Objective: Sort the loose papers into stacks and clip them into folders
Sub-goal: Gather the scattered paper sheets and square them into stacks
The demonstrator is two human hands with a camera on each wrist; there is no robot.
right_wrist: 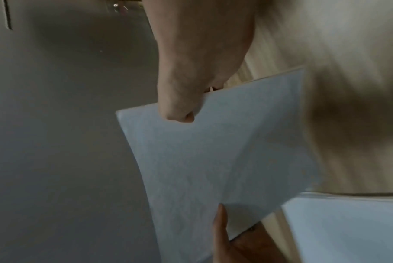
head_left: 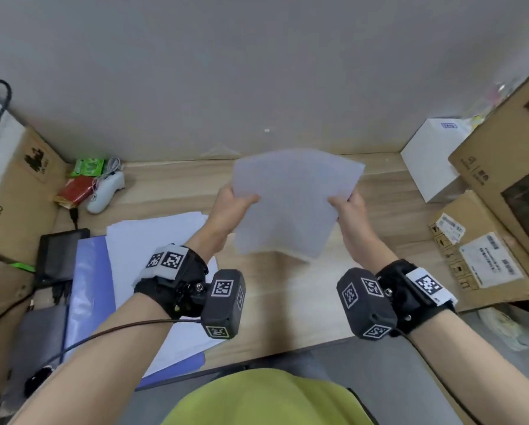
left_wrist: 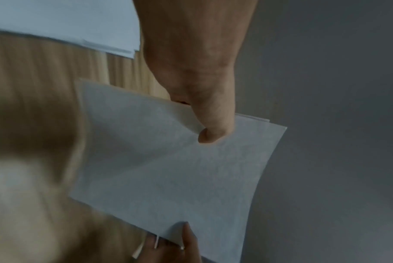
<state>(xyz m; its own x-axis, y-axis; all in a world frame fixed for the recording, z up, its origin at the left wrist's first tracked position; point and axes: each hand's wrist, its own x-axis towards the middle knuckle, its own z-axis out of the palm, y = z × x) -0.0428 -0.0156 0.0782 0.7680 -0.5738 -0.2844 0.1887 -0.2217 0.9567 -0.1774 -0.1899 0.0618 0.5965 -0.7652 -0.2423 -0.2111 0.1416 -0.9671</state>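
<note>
The left hand [head_left: 229, 204] and the right hand [head_left: 350, 207] each grip one side edge of a sheaf of white papers [head_left: 291, 204], thumbs pressed on the upper face and fingers curled underneath, so the sheets are lifted clear above the wooden tabletop [head_left: 364, 271] and bow slightly between them. The left wrist view shows the left thumb [left_wrist: 211, 131] lying on the top sheet, with several sheet edges fanned just beyond it; the right wrist view shows the same hold mirrored. Below the left forearm, a second pile of white sheets [head_left: 147, 240] lies on an open blue folder [head_left: 88, 289] at the left part of the tabletop. Further left are a dark tablet [head_left: 58, 256], a white game controller [head_left: 105, 191], a red packet [head_left: 75, 191] and a green one [head_left: 88, 167]. Cardboard boxes [head_left: 502, 185] and a white box [head_left: 428, 157] stand at the right.
</note>
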